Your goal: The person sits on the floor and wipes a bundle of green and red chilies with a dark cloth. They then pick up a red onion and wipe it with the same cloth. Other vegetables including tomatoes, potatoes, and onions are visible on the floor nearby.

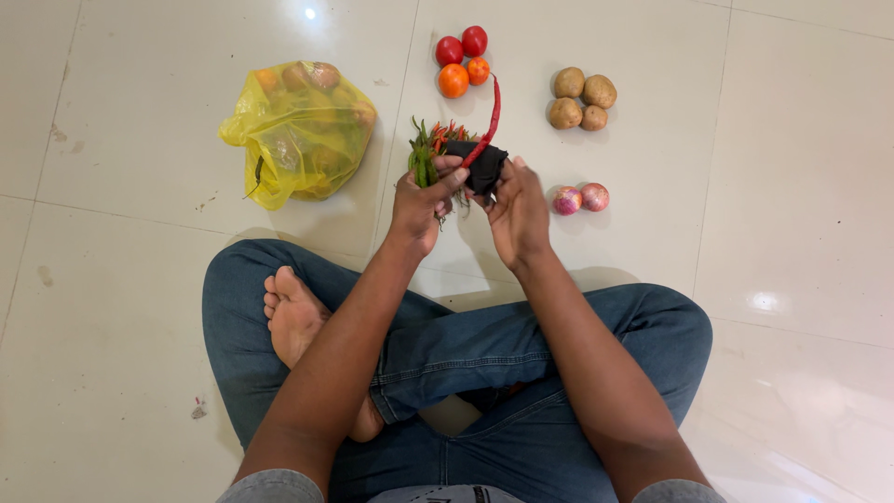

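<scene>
Chillies (430, 149), a loose bunch of green and red ones, gripped together with a small black pouch (482, 166) between both hands, just above the pale tiled floor (801, 233). Left hand (421, 200) closed around the stems and the pouch's left edge, fingers curled over the top. Right hand (518, 216) pinched shut on the pouch's right side, thumb pressing the fabric. One long red chilli (491, 116) sticking up and away from the pouch, curving toward the tomatoes.

Likely light, thin and bendy; skins smooth, perhaps a little slippery; stems easy to snap, so best gathered low by the stalk ends or cradled through the soft pouch, never squeezed hard. Pouch looks limp and foldable, offering no support of its own.

Beyond the hands: four tomatoes (463, 61), red and orange, clustered straight ahead. Four potatoes (581, 99) to the right of those. Two pinkish onions (580, 198) just right of the right hand. Yellow plastic bag (300, 130), part full of produce, well to the left. Crossed legs in blue jeans (466, 354) below, one bare foot (296, 312) resting on the knee fold.
</scene>
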